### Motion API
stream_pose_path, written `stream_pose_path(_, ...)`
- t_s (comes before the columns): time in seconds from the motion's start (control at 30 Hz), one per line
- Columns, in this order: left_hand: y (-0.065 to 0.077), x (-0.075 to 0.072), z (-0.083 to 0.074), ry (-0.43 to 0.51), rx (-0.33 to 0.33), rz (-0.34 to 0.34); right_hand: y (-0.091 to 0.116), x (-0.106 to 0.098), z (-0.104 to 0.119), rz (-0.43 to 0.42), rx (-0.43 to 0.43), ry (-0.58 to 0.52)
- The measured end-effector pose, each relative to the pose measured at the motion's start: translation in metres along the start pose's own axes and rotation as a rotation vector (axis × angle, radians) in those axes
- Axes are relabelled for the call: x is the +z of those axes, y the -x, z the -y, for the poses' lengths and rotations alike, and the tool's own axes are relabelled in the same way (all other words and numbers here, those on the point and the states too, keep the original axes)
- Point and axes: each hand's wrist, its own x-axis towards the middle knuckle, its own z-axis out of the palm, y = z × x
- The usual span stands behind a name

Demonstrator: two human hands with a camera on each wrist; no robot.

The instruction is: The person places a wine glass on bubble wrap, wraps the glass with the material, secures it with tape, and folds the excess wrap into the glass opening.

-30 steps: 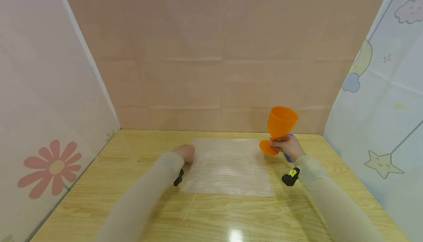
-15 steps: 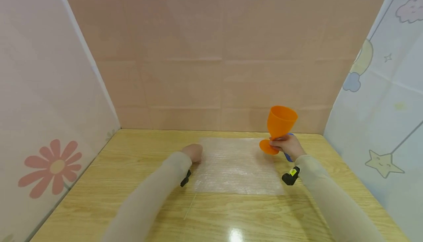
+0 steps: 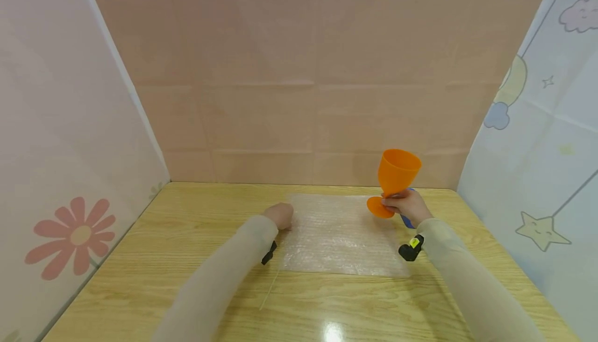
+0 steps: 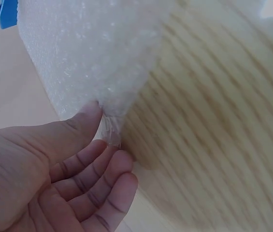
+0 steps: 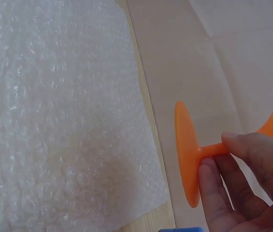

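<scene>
A sheet of clear bubble wrap [image 3: 343,235] lies flat across the middle of the table. My left hand [image 3: 279,216] pinches its left edge between thumb and fingers, and the left wrist view shows the film bunched there [image 4: 111,128]. My right hand [image 3: 408,207] grips an orange plastic goblet [image 3: 397,173] by its thin stem, tilted, with the round foot toward the bubble wrap. In the right wrist view the goblet's foot [image 5: 187,154] is beside the thumb and fingers, above the sheet's far edge. A blue object [image 3: 407,221] sits partly hidden behind the right hand.
The wooden table [image 3: 187,259] carries a thin pale strip [image 3: 269,290] in front of the sheet. A beige cloth wall [image 3: 261,124] stands along the back edge. Patterned curtains close off both sides, with a pink flower [image 3: 79,235] at left.
My left hand has moved to the right, and the bubble wrap has slid right with it, closer to the right hand. The right hand and goblet have stayed almost still.
</scene>
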Motion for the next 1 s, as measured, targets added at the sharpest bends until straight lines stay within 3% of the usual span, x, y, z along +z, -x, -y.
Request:
stream_pose_path(0.23,0.002,-0.001,-0.001,0.023,-0.004,0.001,0.001,-0.001,0.001,-0.002,-0.001,-0.01)
stream_pose_path(0.43,0.012,-0.01,0.002,0.081,-0.022,0.012,0.001,-0.002,0.001,-0.005,0.011,-0.008)
stream_pose_path(0.6,0.023,-0.014,0.006,0.082,0.008,0.01,-0.001,-0.003,0.0,-0.004,0.012,-0.012)
stream_pose_path(0.77,0.035,-0.014,0.007,0.138,0.033,0.061,-0.003,-0.004,-0.001,-0.007,-0.002,-0.04)
stream_pose_path(1.0,0.04,-0.008,0.006,0.115,0.045,0.073,-0.004,-0.004,-0.003,0.008,0.001,-0.092)
